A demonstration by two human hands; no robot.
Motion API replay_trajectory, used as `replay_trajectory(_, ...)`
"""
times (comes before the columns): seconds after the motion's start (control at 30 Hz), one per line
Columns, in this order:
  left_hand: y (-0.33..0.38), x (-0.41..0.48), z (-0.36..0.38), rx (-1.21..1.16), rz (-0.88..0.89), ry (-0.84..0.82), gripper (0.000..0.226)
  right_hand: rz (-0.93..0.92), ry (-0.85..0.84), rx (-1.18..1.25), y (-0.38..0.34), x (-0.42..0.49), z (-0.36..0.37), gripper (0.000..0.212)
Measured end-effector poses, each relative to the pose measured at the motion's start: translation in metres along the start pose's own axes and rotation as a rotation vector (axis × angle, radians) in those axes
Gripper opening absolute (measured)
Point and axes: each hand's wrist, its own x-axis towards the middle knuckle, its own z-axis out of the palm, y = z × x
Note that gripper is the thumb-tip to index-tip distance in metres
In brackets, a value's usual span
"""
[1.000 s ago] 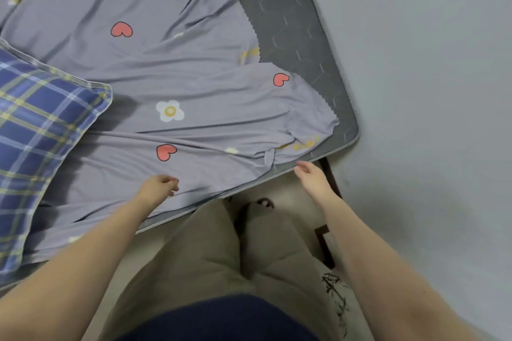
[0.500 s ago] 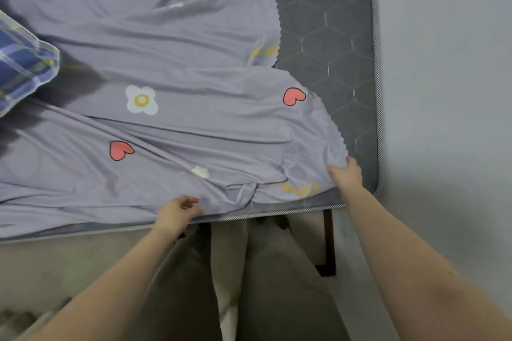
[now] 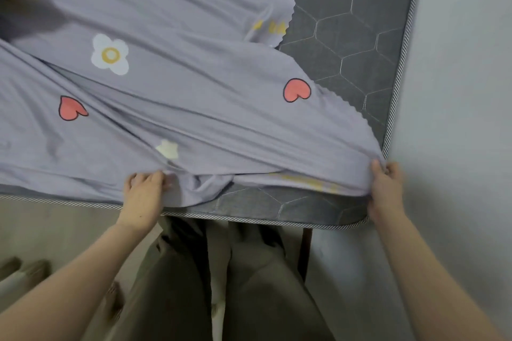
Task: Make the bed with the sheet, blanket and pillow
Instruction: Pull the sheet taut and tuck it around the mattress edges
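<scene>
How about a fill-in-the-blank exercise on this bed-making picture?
The left hand and right hand each grip the lilac fabric sheet, printed with white flowers and pink ____.
The dark grey quilted mattress is stitched in ____ shapes.
The right hand holds the sheet near the mattress's rounded ____.
Missing words: hearts; hexagon; corner.

This is a bedroom in a home: a grey quilted mattress (image 3: 357, 36) with striped piping carries a lilac sheet (image 3: 194, 108) printed with hearts and flowers (household linen, plainly). The mattress's right edge runs close along a plain pale wall (image 3: 457, 91), and a dark bed leg (image 3: 306, 246) shows under its near right corner.
</scene>
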Motion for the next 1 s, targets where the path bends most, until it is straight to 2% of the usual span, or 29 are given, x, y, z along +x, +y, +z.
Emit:
replay_trajectory(0.07,-0.003,-0.013,0.0,-0.121,0.01,-0.089,0.022,-0.078,0.008,-0.388,0.004,0.005,-0.03,0.026)
replay_trajectory(0.1,-0.003,-0.02,0.001,-0.155,0.021,-0.149,0.034,-0.086,0.007,-0.612,0.004,0.006,-0.042,0.027)
replay_trajectory(0.13,-0.003,-0.026,0.004,-0.154,0.046,-0.189,0.048,-0.071,-0.003,-0.747,0.005,0.007,-0.051,0.032)
replay_trajectory(0.17,-0.002,-0.03,0.007,-0.116,0.065,-0.207,0.059,-0.036,-0.047,-0.779,0.004,0.006,-0.057,0.038)
replay_trajectory(0.2,0.0,-0.033,0.011,-0.07,0.068,-0.206,0.065,0.008,-0.121,-0.707,0.001,0.003,-0.06,0.04)
replay_trajectory(0.27,0.007,-0.03,0.015,-0.016,0.029,-0.169,0.063,0.074,-0.321,-0.575,-0.007,-0.005,-0.06,0.034)
replay_trajectory(0.33,0.015,-0.02,0.017,0.007,-0.019,-0.107,0.044,0.065,-0.51,-0.531,-0.013,-0.011,-0.055,0.045)
replay_trajectory(0.37,0.02,-0.014,0.015,0.028,-0.033,-0.065,0.03,0.037,-0.541,-0.459,-0.019,-0.014,-0.051,0.045)
replay_trajectory(0.43,0.025,-0.002,0.011,0.024,-0.053,0.031,0.01,0.017,-0.495,-0.136,-0.035,-0.019,-0.041,0.031)
replay_trajectory(0.5,0.027,0.008,0.003,-0.145,-0.153,0.11,0.006,0.062,-0.361,0.204,-0.048,-0.016,-0.034,0.015)
replay_trajectory(0.57,0.021,0.013,-0.009,-0.4,-0.338,0.154,0.006,0.106,-0.262,0.247,-0.048,-0.007,-0.032,0.017)
replay_trajectory(0.6,0.015,0.013,-0.014,-0.453,-0.408,0.146,0.012,0.105,-0.255,0.116,-0.045,-0.004,-0.031,0.018)
replay_trajectory(0.63,0.007,0.012,-0.02,-0.435,-0.424,0.103,0.018,0.088,-0.279,-0.133,-0.038,-0.001,-0.031,0.019)
replay_trajectory(0.7,-0.011,0.003,-0.028,-0.301,-0.355,-0.061,0.025,0.016,-0.487,-0.825,-0.02,0.007,-0.031,0.009)
replay_trajectory(0.73,-0.019,-0.003,-0.031,-0.205,-0.288,-0.182,0.026,-0.009,-0.631,-1.175,-0.013,0.005,-0.03,0.012)
replay_trajectory(0.8,-0.034,-0.017,-0.029,-0.01,-0.161,-0.417,0.027,-0.04,-0.808,-1.649,-0.005,0.0,-0.024,0.022)
replay_trajectory(0.9,-0.048,-0.037,-0.014,0.086,-0.093,-0.683,0.036,-0.108,-0.772,-1.932,-0.004,-0.002,-0.004,0.036)
replay_trajectory(0.97,-0.049,-0.044,-0.006,0.093,-0.065,-0.782,0.038,-0.19,-0.613,-1.846,-0.015,0.003,0.024,0.033)
replay_trajectory(1.0,-0.045,-0.048,-0.003,0.089,-0.031,-0.792,0.038,-0.222,-0.533,-1.682,-0.024,0.004,0.038,0.027)
